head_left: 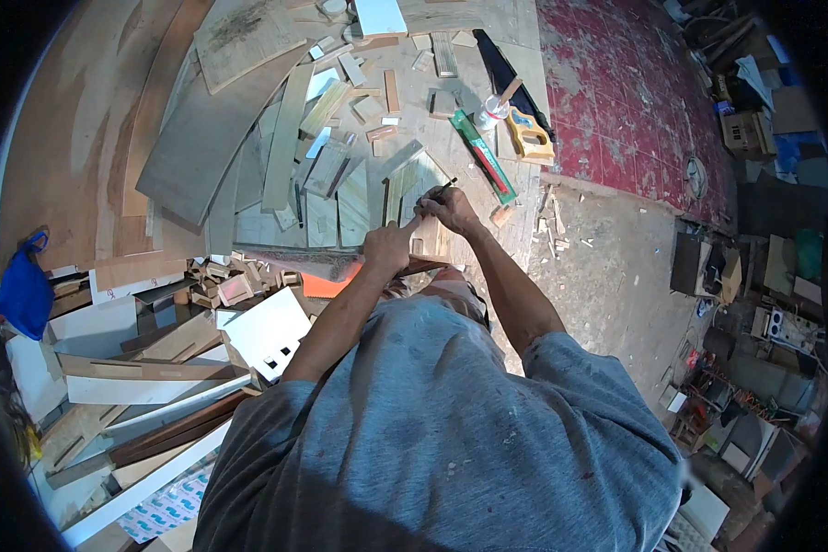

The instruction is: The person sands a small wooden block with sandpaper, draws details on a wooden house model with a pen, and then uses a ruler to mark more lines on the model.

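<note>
hands: two, left hand [386, 247] and right hand [446, 207]
pencil [440, 190]: one
handsaw [530, 135]: one
green level [481, 155]: one
blue bag [23, 293]: one
wood offcuts: too many to count

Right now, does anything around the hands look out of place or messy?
Yes. Wood offcuts lie scattered on the floor right of the right hand, and a handsaw lies loose among boards. The left hand steadies a small wood piece.

We see a small wood piece [430, 241] between our two hands, the left hand [388, 247] just left of it, the right hand [447, 208] just beyond. Loose boards [290, 138] lie on the floor farther off, a handsaw [528, 136] to the far right, stacked offcuts [147, 377] near left.
</note>
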A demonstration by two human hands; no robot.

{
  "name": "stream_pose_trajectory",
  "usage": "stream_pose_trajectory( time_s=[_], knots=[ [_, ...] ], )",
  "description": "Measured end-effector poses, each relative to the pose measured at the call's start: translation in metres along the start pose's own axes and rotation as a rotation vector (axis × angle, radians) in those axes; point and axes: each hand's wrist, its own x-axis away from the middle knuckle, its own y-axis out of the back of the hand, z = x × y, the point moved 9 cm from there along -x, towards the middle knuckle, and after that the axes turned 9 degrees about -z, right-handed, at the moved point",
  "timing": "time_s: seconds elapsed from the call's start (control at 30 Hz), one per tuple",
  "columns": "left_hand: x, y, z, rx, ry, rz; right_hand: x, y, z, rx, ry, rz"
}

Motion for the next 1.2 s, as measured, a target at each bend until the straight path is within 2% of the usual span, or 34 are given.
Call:
stream_pose_trajectory(
  time_s=[0.47,0.77,0.83,1.2],
  knots=[
    [0.0,-0.001,0.001,-0.044,0.019,0.053,0.0,0.002,0.001,0.058,0.094,0.0],
    [-0.001,-0.002,0.002,-0.032,0.017,0.011,0.001,0.005,0.011,0.185,0.121,-0.026],
    [0.0,-0.005,0.003,-0.032,0.016,0.03,0.004,0.002,0.007,-0.035,0.035,0.016],
    [-0.002,-0.006,0.002,-0.015,-0.023,0.012,0.01,0.003,0.014,0.0,0.06,-0.046]
  ],
)
